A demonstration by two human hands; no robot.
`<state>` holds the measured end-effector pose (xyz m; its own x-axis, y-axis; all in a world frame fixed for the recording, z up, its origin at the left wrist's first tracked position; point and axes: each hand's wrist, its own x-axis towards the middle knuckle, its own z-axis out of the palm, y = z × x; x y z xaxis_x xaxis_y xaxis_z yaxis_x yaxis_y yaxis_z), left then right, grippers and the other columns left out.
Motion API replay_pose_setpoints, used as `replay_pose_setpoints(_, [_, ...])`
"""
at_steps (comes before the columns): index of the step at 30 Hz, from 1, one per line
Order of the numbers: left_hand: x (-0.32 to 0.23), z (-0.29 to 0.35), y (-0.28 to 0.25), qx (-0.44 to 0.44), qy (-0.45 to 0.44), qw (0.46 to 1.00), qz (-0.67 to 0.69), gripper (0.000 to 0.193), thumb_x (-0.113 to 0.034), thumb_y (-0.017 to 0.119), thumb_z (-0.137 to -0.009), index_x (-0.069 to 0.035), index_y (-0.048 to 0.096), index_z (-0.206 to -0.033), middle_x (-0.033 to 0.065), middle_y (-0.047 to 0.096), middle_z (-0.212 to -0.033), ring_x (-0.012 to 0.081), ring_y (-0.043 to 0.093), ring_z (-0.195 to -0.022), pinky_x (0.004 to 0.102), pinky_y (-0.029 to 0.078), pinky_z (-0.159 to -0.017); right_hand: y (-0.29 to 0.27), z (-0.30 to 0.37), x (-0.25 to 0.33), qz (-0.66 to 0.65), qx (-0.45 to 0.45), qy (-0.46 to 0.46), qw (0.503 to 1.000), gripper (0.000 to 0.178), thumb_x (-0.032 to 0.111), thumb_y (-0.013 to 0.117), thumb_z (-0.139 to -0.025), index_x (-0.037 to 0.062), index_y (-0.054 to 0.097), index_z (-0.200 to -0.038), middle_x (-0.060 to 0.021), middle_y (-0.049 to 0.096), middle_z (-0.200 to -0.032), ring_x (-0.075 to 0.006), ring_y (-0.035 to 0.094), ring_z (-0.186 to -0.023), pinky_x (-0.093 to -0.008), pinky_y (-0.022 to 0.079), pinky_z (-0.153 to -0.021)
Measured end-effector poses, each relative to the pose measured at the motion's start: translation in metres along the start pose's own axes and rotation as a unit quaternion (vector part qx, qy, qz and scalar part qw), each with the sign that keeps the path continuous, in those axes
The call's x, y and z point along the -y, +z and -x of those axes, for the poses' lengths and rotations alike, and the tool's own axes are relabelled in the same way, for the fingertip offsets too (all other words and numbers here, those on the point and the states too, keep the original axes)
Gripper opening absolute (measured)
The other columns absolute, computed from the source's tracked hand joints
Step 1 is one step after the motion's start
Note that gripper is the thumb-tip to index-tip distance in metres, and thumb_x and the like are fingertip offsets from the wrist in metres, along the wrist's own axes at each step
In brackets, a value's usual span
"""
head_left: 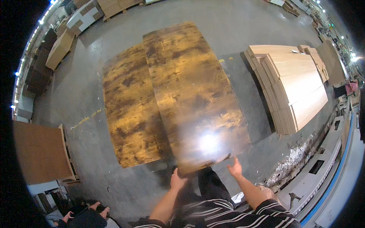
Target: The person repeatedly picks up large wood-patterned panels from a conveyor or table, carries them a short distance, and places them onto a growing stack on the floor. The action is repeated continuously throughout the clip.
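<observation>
A large brown wood-grain board [197, 95] stretches away in front of me, its near end at my waist. It overlaps the right side of a second wood-grain board [131, 110], which lies lower and to the left. My left hand [178, 180] is closed on the near left corner of the upper board; its fingertips are hidden by the board. By the near right corner is my right hand [235, 170], thumb and forefinger spread apart. Its forefinger reaches the board's edge; whether it touches I cannot tell.
Stacked pale wooden panels [289, 87] stand at the right. A long machine frame with a blue strip [334, 167] runs along the near right. A brown stack [40, 152] on a pallet is at the left. A person in dark clothes [83, 218] is at the lower left; another person [348, 89] is far right.
</observation>
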<state>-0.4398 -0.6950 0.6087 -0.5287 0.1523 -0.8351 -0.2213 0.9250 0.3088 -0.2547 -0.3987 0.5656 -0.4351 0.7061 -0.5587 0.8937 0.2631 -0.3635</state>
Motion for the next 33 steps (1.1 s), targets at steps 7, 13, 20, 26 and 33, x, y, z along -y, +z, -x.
replay_pose_setpoints(7, [0.008,-0.038,0.041,-0.085,0.096,0.972,-0.198,0.103,-0.022,0.078,-0.069,-0.025,0.008,-0.145,0.0234,0.017,-0.145,0.0411,0.028,-0.129,0.0478,0.034,-0.1,-0.068,-0.088,-0.029,0.354,0.016,-0.016,0.935,0.098,0.01,0.068,-0.071,0.0228,0.005,-0.145,-0.0155,0.01,-0.149,-0.0338,0.017,-0.136,-0.0496,0.018,-0.109])
replay_pose_setpoints(13, [0.042,-0.083,0.074,-0.162,0.147,0.946,-0.239,0.096,-0.021,0.079,-0.065,-0.031,0.024,-0.142,0.0248,0.036,-0.133,0.0396,0.036,-0.123,0.0477,0.032,-0.099,-0.061,-0.13,-0.063,0.381,-0.046,-0.095,0.919,0.081,0.004,0.055,-0.075,0.0148,0.014,-0.144,-0.0188,0.031,-0.141,-0.0321,0.034,-0.128,-0.048,0.028,-0.104])
replay_pose_setpoints(20, [0.047,-0.092,0.069,-0.233,0.229,0.906,-0.267,0.094,-0.021,0.081,-0.059,-0.025,0.033,-0.14,0.0218,0.043,-0.125,0.0372,0.041,-0.117,0.0485,0.034,-0.096,-0.071,-0.146,-0.066,0.379,-0.057,-0.173,0.907,0.082,0.005,0.06,-0.072,0.0099,0.018,-0.143,-0.0189,0.028,-0.143,-0.031,0.033,-0.129,-0.0448,0.028,-0.105])
replay_pose_setpoints(26, [0.006,-0.097,0.044,-0.229,0.197,0.921,-0.248,0.087,-0.021,0.08,-0.059,-0.023,0.039,-0.135,0.0237,0.024,-0.142,0.0355,0.033,-0.126,0.0468,0.031,-0.101,-0.085,-0.169,-0.029,0.327,-0.047,-0.172,0.928,0.085,0.001,0.061,-0.069,0.0085,0.019,-0.142,-0.0216,0.023,-0.144,-0.0328,0.03,-0.13,-0.0448,0.025,-0.107])
replay_pose_setpoints(33, [-0.015,-0.124,0.025,-0.258,0.214,0.912,-0.235,0.086,-0.019,0.079,-0.061,-0.021,0.038,-0.136,0.0232,0.029,-0.14,0.036,0.035,-0.124,0.0451,0.032,-0.101,-0.089,-0.206,-0.007,0.345,-0.061,-0.201,0.915,0.089,0.007,0.068,-0.071,0.0112,0.015,-0.143,-0.0189,0.025,-0.143,-0.03,0.029,-0.131,-0.0439,0.025,-0.108])
